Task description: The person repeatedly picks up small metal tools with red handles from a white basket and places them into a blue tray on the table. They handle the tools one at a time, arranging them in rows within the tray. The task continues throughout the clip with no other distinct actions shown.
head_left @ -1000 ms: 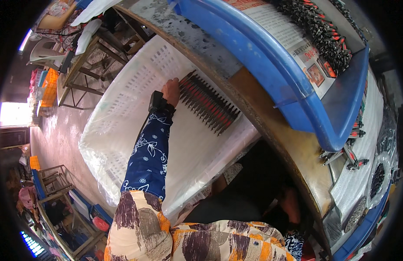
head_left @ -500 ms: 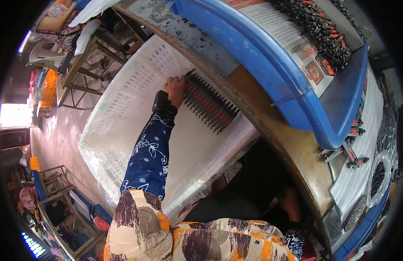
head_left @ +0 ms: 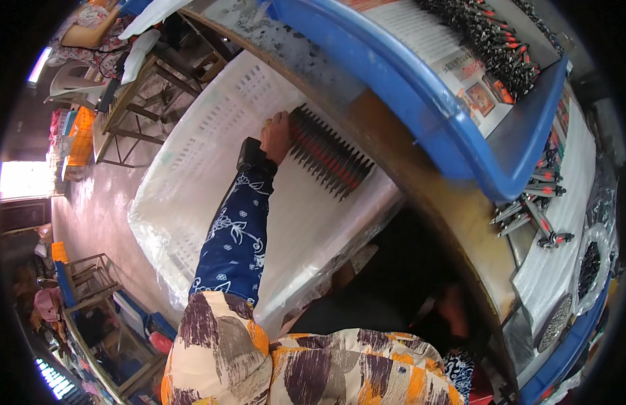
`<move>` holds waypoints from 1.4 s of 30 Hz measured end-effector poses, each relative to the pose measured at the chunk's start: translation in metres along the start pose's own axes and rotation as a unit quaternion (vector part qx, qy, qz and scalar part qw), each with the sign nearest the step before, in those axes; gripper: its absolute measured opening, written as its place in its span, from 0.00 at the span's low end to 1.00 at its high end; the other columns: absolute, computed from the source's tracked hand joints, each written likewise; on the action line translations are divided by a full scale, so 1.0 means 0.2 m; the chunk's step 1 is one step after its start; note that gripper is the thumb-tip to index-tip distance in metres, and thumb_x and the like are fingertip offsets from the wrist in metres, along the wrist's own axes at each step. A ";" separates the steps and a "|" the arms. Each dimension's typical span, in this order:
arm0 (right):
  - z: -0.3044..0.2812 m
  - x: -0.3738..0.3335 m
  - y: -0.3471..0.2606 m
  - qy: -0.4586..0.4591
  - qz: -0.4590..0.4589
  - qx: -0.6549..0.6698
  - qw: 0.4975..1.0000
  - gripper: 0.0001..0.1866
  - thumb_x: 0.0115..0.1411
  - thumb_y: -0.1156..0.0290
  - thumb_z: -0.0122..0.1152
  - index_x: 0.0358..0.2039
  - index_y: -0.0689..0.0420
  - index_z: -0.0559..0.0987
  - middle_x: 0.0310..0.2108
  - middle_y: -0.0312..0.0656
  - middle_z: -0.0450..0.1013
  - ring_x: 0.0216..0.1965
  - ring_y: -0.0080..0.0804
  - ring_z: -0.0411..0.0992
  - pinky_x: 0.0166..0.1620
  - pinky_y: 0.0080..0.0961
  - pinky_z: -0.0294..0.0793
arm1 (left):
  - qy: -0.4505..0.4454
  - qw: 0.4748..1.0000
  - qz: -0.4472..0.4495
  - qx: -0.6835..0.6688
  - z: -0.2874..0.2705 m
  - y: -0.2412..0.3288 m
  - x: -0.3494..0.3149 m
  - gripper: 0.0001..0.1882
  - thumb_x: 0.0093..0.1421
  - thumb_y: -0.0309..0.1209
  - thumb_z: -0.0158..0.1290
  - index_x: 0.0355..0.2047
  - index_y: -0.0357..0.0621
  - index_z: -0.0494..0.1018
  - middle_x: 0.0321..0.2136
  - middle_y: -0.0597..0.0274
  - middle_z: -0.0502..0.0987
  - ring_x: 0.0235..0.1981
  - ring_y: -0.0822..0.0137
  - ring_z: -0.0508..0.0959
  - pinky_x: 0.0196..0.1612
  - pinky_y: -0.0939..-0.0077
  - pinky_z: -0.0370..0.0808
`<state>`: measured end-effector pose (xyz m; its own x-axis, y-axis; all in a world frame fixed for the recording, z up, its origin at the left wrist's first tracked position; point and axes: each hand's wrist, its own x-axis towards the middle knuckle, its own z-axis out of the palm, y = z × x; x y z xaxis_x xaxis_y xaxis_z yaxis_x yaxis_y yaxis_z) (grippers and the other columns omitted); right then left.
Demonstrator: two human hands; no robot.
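A neat row of slim, pointed, pen-like pieces (head_left: 330, 156), black with red middles, lies side by side in a large white basket (head_left: 218, 115). My left hand (head_left: 278, 137) is at the row's far-left end, its fingers closed around the end piece; the fingertips are partly hidden. A blue patterned sleeve and a black wristband cover that arm. In deep shadow under the table edge, low on the right, my right hand (head_left: 453, 312) shows only dimly. Its fingers, and whatever they may hold, cannot be made out.
Clear plastic film (head_left: 161, 253) lines the basket. Beside it runs the worn table edge (head_left: 394, 162), bearing a blue tray (head_left: 454, 135) with a heap of similar pieces (head_left: 505, 61). More loose pieces (head_left: 546, 219) lie right of the tray. Another person (head_left: 90, 37) sits at the far left.
My left hand has shifted slightly along the row's end. The end piece that stuck out past my fingers now sits in line with the others. The view has shifted a little.
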<state>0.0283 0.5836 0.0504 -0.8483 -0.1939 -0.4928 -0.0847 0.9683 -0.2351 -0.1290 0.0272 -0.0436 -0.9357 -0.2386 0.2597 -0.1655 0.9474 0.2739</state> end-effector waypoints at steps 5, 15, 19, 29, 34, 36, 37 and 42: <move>-0.09 -0.01 -0.06 -0.059 0.016 0.065 0.996 0.18 0.57 0.60 0.54 0.42 0.59 0.74 0.37 0.61 0.72 0.39 0.62 0.69 0.38 0.50 0.70 | -0.022 0.998 -0.053 -0.039 -0.21 -0.14 -0.30 0.13 0.52 0.25 0.50 0.39 0.43 0.75 0.33 0.49 0.74 0.36 0.47 0.74 0.37 0.58 0.73; -0.14 0.00 -0.12 -0.011 -0.022 0.146 0.989 0.15 0.53 0.65 0.55 0.35 0.63 0.77 0.32 0.58 0.73 0.34 0.55 0.72 0.35 0.41 0.70 | -0.080 0.988 -0.135 0.004 -0.28 -0.23 -0.54 0.06 0.52 0.29 0.53 0.31 0.44 0.76 0.28 0.50 0.75 0.32 0.48 0.75 0.34 0.57 0.72; -0.17 -0.02 -0.17 0.022 -0.027 0.135 0.990 0.14 0.52 0.65 0.57 0.33 0.64 0.77 0.30 0.57 0.74 0.31 0.53 0.73 0.32 0.41 0.70 | -0.106 0.983 -0.150 0.026 -0.29 -0.25 -0.57 0.06 0.50 0.29 0.54 0.29 0.46 0.77 0.25 0.51 0.76 0.30 0.48 0.76 0.32 0.57 0.73; -0.23 -0.02 -0.22 -0.009 -0.024 0.118 0.993 0.17 0.53 0.66 0.60 0.40 0.63 0.76 0.37 0.55 0.75 0.37 0.48 0.74 0.40 0.36 0.72 | -0.155 0.972 -0.162 0.072 -0.31 -0.25 -0.58 0.04 0.48 0.29 0.54 0.25 0.45 0.76 0.22 0.52 0.77 0.26 0.50 0.78 0.27 0.59 0.73; -0.20 0.02 -0.19 -0.049 -0.009 0.155 0.987 0.16 0.54 0.67 0.59 0.40 0.64 0.76 0.35 0.55 0.75 0.36 0.47 0.74 0.39 0.36 0.71 | -0.162 0.969 -0.147 0.111 -0.29 -0.26 -0.58 0.04 0.48 0.29 0.55 0.24 0.44 0.75 0.22 0.50 0.77 0.25 0.47 0.77 0.27 0.58 0.73; -0.18 0.01 -0.17 -0.025 -0.024 0.173 0.984 0.15 0.52 0.71 0.57 0.38 0.66 0.75 0.34 0.56 0.74 0.34 0.50 0.72 0.37 0.38 0.70 | -0.159 0.968 -0.157 0.115 -0.29 -0.25 -0.58 0.04 0.47 0.29 0.55 0.24 0.44 0.75 0.21 0.50 0.76 0.25 0.47 0.77 0.27 0.57 0.73; -0.18 0.01 -0.16 -0.031 -0.036 0.195 0.980 0.14 0.51 0.72 0.56 0.37 0.67 0.75 0.33 0.57 0.73 0.34 0.51 0.71 0.35 0.39 0.70 | -0.148 0.971 -0.155 0.109 -0.29 -0.25 -0.58 0.04 0.47 0.29 0.54 0.24 0.44 0.75 0.21 0.50 0.76 0.25 0.47 0.77 0.27 0.57 0.73; -0.16 0.00 -0.14 -0.022 0.001 0.143 0.989 0.16 0.55 0.68 0.56 0.40 0.67 0.73 0.37 0.60 0.72 0.38 0.53 0.72 0.39 0.39 0.70 | -0.066 0.992 -0.085 0.064 -0.29 -0.22 -0.49 0.03 0.49 0.29 0.53 0.25 0.45 0.74 0.21 0.51 0.75 0.26 0.47 0.75 0.27 0.56 0.71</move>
<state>0.0137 0.5618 0.0834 -0.8237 -0.2054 -0.5285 0.0739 0.8852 -0.4593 -0.0125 -0.0046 -0.0265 -0.9219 -0.3758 0.0946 -0.3551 0.9170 0.1818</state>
